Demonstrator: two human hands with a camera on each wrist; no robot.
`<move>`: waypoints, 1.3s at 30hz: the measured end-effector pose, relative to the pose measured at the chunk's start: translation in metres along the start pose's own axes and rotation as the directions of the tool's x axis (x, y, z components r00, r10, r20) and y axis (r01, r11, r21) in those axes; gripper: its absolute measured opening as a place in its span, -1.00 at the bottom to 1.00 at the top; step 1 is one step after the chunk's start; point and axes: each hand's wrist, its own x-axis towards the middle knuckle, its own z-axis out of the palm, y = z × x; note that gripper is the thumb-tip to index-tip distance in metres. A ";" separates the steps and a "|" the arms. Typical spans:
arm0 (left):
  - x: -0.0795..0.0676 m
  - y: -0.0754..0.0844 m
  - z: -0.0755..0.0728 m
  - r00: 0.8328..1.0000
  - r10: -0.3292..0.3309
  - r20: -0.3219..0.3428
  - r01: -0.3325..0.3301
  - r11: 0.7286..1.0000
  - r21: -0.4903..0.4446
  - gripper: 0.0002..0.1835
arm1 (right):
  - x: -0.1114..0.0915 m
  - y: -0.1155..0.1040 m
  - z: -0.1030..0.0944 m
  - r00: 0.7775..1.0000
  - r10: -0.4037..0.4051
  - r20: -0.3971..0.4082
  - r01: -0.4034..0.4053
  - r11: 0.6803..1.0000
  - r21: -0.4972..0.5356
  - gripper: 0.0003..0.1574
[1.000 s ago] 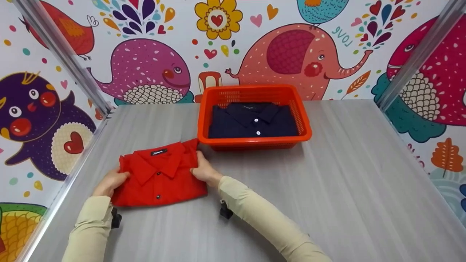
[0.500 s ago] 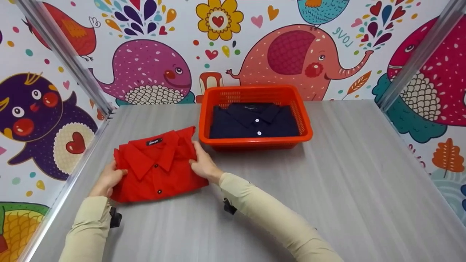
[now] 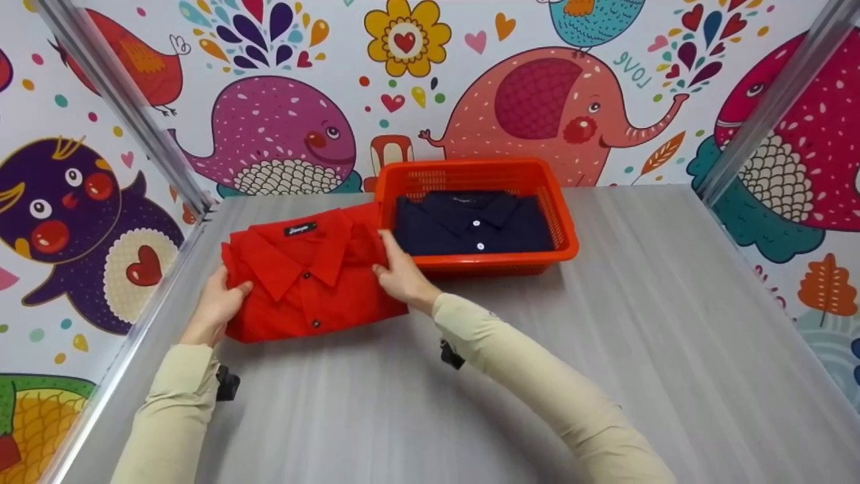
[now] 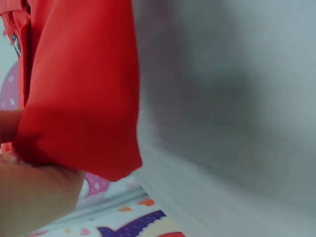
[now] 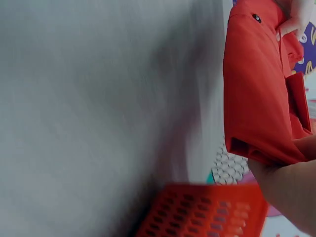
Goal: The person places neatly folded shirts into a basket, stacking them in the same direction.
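Observation:
A folded red shirt with a collar, dark buttons and a black neck label hangs raised off the table between both hands. My left hand grips its left side, thumb on top and the other fingers beneath, out of sight. On the opposite side my right hand holds the shirt the same way, close to the basket's left front corner. The orange-red plastic basket stands at the back of the table. Inside it lies a folded navy shirt with white buttons. Both wrist views show the red shirt's folded edge above the table.
The grey wood-grain table extends to the front and right of the basket. Behind it and at the sides stand walls with cartoon animals, joined by metal corner posts.
Both hands have lifted the red shirt off the table and carried it back and to the right, toward the basket. The basket and navy shirt stay put.

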 end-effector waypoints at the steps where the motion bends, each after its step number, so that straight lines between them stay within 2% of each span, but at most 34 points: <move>1: 0.001 0.005 0.003 1.000 0.007 -0.011 -0.007 1.000 -0.004 -0.45 | 0.001 -0.001 -0.005 1.000 -0.004 -0.010 0.004 1.000 -0.002 -0.28; 6: 0.007 0.029 0.014 0.996 0.063 -0.064 -0.062 0.998 0.028 -0.48 | 0.004 -0.005 -0.031 0.995 -0.069 -0.070 0.068 0.997 -0.026 -0.31; 10: 0.012 0.048 0.024 0.992 0.102 -0.074 -0.099 0.994 0.045 -0.47 | 0.004 -0.008 -0.052 0.987 -0.112 -0.113 0.106 0.993 -0.056 -0.32; 14: 0.017 0.065 0.036 0.987 0.143 -0.072 -0.139 0.989 0.057 -0.51 | 0.004 -0.010 -0.074 0.985 -0.107 -0.135 0.102 0.994 -0.045 -0.31; 22: 0.029 0.102 0.066 0.974 0.220 -0.060 -0.214 0.973 0.084 -0.61 | 0.003 -0.014 -0.124 0.986 -0.034 -0.162 0.030 0.999 -0.027 -0.32; 26: 0.041 0.122 0.085 0.963 0.268 -0.024 -0.266 0.962 0.065 -0.58 | 0.003 -0.015 -0.152 0.981 -0.017 -0.192 0.011 0.999 -0.031 -0.33; 30: 0.054 0.139 0.106 0.950 0.311 0.016 -0.311 0.949 0.057 -0.55 | 0.001 -0.014 -0.178 0.979 0.034 -0.200 -0.048 0.997 -0.066 -0.28; 33: 0.062 0.149 0.125 0.945 0.327 0.019 -0.327 0.940 0.092 -0.53 | -0.001 -0.011 -0.195 0.976 0.074 -0.203 -0.091 0.993 -0.076 -0.25; 35: 0.066 0.155 0.138 0.942 0.335 0.017 -0.333 0.931 0.147 -0.55 | -0.003 -0.007 -0.205 0.972 0.082 -0.221 -0.102 0.992 -0.078 -0.27; 39: 0.069 0.165 0.162 0.940 0.340 0.027 -0.337 0.915 0.223 -0.60 | -0.007 0.002 -0.222 0.959 0.110 -0.259 -0.131 0.989 -0.065 -0.28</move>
